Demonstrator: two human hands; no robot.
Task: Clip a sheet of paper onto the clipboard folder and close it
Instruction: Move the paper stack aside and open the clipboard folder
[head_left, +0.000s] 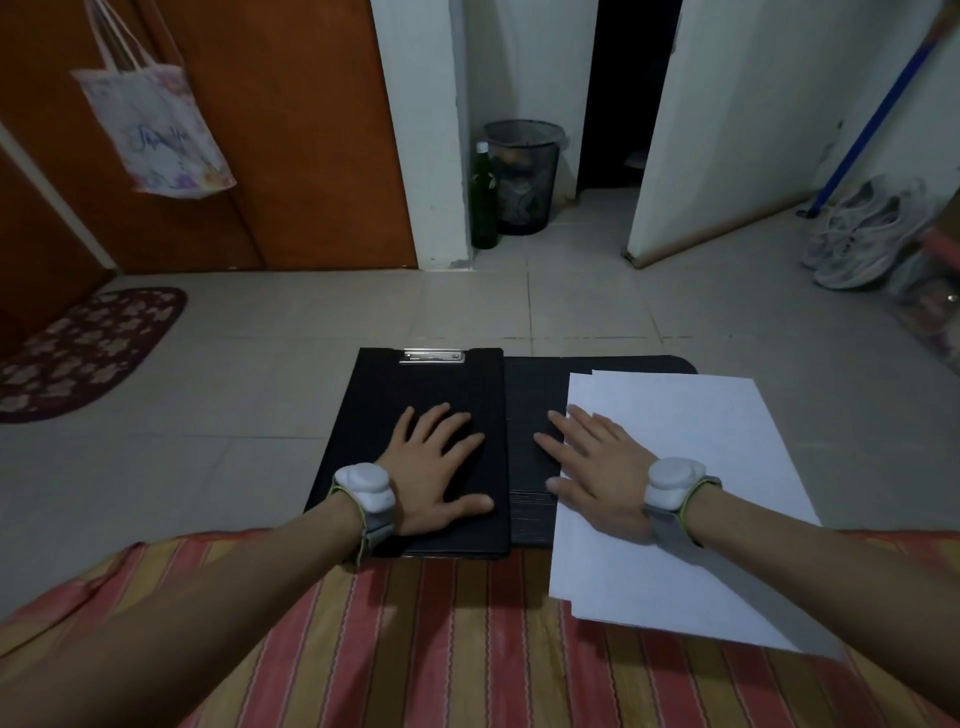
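A black clipboard folder (415, 384) lies opened flat, jutting past the edge of a striped cloth surface. Its silver clip (432, 356) sits at the far end of the left panel, with nothing under it. My left hand (439, 467) rests flat, fingers spread, on that left panel. White sheets of paper (691, 467) lie in a loose stack over the folder's right panel (530, 395). My right hand (597, 462) lies flat with fingers apart on the stack's left edge, its fingertips reaching onto the black panel. Both wrists carry white devices on grey straps.
The striped red and yellow cloth (441, 649) covers the near surface. Beyond is tiled floor with a dark mat (88, 348) at left, a mesh bin (524, 176) and green bottle (483, 197) by the wall, and sneakers (857, 239) at right.
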